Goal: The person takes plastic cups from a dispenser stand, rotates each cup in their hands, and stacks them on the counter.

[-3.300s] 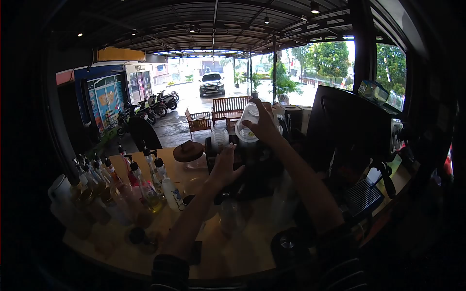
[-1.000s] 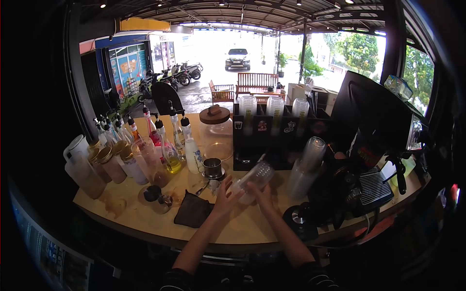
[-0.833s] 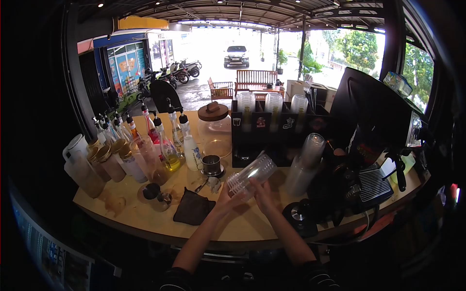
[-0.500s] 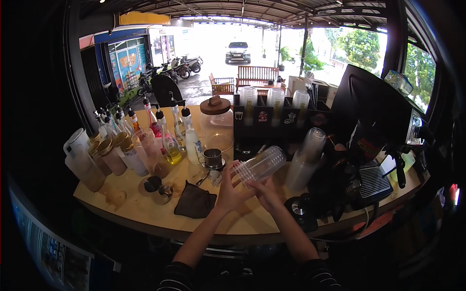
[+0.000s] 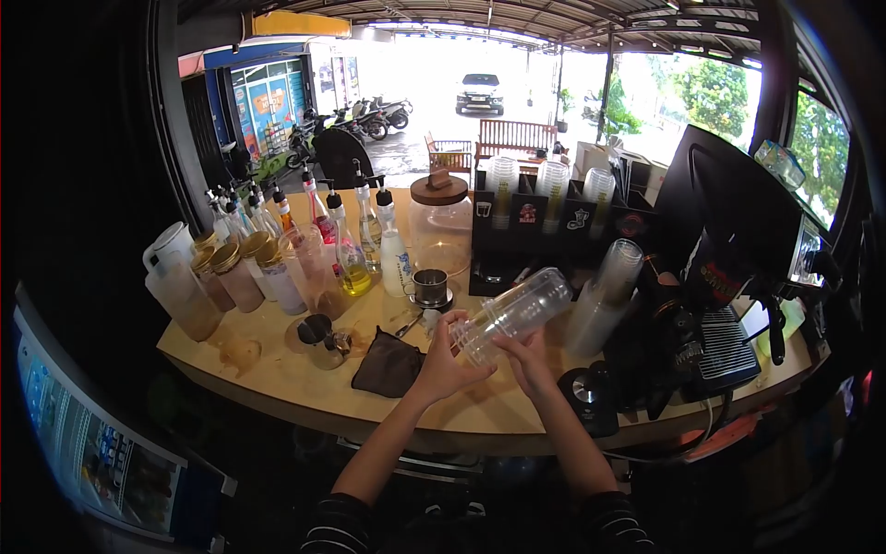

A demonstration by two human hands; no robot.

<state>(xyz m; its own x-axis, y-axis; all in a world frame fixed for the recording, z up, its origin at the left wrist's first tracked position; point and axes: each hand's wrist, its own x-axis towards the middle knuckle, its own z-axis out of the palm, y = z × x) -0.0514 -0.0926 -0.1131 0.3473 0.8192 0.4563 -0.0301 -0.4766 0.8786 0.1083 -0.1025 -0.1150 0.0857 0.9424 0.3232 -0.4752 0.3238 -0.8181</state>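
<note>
A stack of clear plastic cups is tilted over the counter, its closed end pointing up and right. My left hand is closed around the rims at the lower left end. My right hand grips the stack farther along, from below, with the thumb against its side. A gap shows between rims near the lower end. Just left of my left hand lies a dark folded cloth. Behind it a small metal drip filter stands on a dark saucer. Right of the hands, another stack of cups stands upright.
Pump bottles and lidded jars crowd the counter's left side. A wooden-lidded glass jar stands beside the black cup organizer. On the right are a round-topped black device and an espresso machine.
The rims have spread apart, so the held stack looks longer. My right hand has shifted right along with the closed end. The whole view has swung slightly left.
</note>
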